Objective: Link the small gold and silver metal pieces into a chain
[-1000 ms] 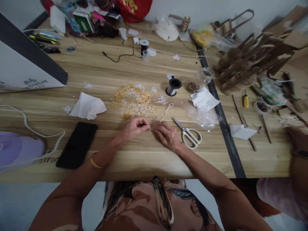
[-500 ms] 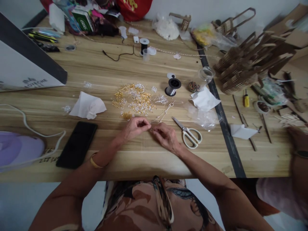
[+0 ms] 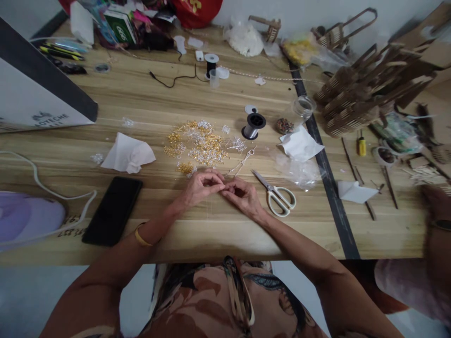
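Note:
My left hand [image 3: 202, 188] and my right hand [image 3: 243, 195] meet fingertip to fingertip over the wooden table [image 3: 225, 234]. Both are closed in a pinch; whatever sits between the fingers is too small to make out. A thin clear thread seems to hang below my left hand. Just beyond my fingers lies a pile of gold and clear beads [image 3: 207, 145]. A thin beaded strand [image 3: 243, 160] runs on the table from near my right hand toward a spool of fine wire [image 3: 253, 126]. Scissors with white handles [image 3: 276, 193] lie to the right of my right hand.
At left are a black phone [image 3: 112, 211], a crumpled white tissue [image 3: 128, 154] and a white box [image 3: 38, 89]. To the right stand a clear jar [image 3: 303, 109] and stacked small brown baskets [image 3: 359, 89]. Another person's arm [image 3: 439, 220] shows at the right edge.
My hands have drawn slightly closer, with the left fingers shifting a little to the right and the right fingers curling more. The things on the table have stayed in place.

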Demonstrator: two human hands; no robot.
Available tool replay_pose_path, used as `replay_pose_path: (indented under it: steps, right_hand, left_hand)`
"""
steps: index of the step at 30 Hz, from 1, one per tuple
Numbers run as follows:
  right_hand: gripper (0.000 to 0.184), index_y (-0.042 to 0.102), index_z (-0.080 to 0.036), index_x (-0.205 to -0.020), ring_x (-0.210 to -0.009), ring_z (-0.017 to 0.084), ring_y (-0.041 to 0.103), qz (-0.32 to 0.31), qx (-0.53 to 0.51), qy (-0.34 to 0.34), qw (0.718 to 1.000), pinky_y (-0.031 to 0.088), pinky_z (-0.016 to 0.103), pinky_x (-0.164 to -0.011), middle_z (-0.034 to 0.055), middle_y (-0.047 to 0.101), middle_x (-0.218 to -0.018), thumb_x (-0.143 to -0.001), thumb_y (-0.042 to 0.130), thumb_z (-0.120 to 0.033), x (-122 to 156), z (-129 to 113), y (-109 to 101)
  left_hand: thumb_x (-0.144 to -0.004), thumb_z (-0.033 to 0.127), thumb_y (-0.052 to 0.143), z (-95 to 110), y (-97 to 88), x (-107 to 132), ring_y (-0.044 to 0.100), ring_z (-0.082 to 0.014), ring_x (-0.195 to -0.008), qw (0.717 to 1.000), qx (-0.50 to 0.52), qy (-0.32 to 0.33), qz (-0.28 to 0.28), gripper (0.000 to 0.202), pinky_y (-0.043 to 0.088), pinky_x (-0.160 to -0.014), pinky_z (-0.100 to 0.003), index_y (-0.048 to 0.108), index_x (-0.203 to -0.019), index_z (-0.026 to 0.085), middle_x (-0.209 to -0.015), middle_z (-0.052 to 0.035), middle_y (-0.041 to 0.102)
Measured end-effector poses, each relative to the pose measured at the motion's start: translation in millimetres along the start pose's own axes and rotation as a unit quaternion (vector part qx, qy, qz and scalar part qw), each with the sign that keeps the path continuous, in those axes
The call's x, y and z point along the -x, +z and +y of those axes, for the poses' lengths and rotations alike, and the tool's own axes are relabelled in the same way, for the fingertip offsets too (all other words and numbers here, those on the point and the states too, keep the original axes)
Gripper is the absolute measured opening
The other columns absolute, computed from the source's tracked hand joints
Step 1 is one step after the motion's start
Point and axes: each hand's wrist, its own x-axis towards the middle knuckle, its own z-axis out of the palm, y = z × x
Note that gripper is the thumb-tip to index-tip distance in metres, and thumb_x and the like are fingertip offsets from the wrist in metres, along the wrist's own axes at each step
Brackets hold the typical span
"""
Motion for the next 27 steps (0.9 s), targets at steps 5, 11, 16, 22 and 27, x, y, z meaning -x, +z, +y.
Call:
replay_pose_path:
  steps: [5,11,16,22,27]
  right_hand:
    - [0.021,0.064,-0.018,-0.076,-0.063,0.011,0.044,-0.004,-0.021,0.024,0.999,0.036,0.027,-0.06,-0.0016,0.052,-0.065,-0.083,0.066,-0.037,-0.8,-0.6,0.8]
    - [0.024,0.062,-0.017,-0.077,-0.061,0.011,0.042,0.001,-0.036,0.063,0.997,0.034,0.025,-0.057,-0.0011,0.052,-0.067,-0.083,0.064,-0.04,-0.3,-1.9,0.2]
    - [0.026,0.064,-0.018,-0.083,-0.062,0.01,0.043,0.012,-0.057,0.082,0.995,0.034,0.025,-0.057,-0.0011,0.052,-0.07,-0.08,0.066,-0.044,0.3,0.3,1.1]
    - [0.033,0.062,-0.018,-0.077,-0.061,0.01,0.04,-0.014,-0.083,0.091,0.992,0.033,0.025,-0.056,-0.0019,0.049,-0.066,-0.078,0.067,-0.05,-3.7,-1.6,1.5]
    - [0.037,0.059,-0.017,-0.076,-0.059,0.01,0.041,-0.023,-0.103,0.108,0.989,0.032,0.024,-0.054,-0.0018,0.05,-0.065,-0.077,0.067,-0.053,-5.7,-5.3,-1.5]
  left_hand:
    - [-0.071,0.029,0.074,0.9,2.1,-0.1,0.061,-0.0177,-0.088,1.0,0.005,0.004,-0.004,0.013,0.05,-0.076,-0.03,0.071,-0.069,0.016,-0.091,-0.0071,0.065]
    - [-0.07,0.028,0.074,-0.3,-0.1,-1.5,0.061,-0.0172,-0.087,1.0,-0.009,-0.013,0.017,0.013,0.05,-0.073,-0.028,0.07,-0.069,0.016,-0.092,-0.0068,0.066]
    - [-0.07,0.028,0.074,0.9,0.5,-1.0,0.061,-0.0173,-0.089,1.0,-0.011,-0.015,0.022,0.013,0.05,-0.075,-0.028,0.07,-0.07,0.016,-0.093,-0.0067,0.065]
    - [-0.072,0.03,0.073,2.9,4.2,0.4,0.06,-0.0181,-0.093,1.0,-0.007,-0.003,0.01,0.014,0.05,-0.08,-0.03,0.071,-0.072,0.016,-0.097,-0.0078,0.063]
    - [-0.072,0.028,0.073,1.7,4.0,-0.4,0.06,-0.0187,-0.094,1.0,-0.012,0.001,0.014,0.013,0.05,-0.082,-0.032,0.071,-0.071,0.016,-0.097,-0.0082,0.063]
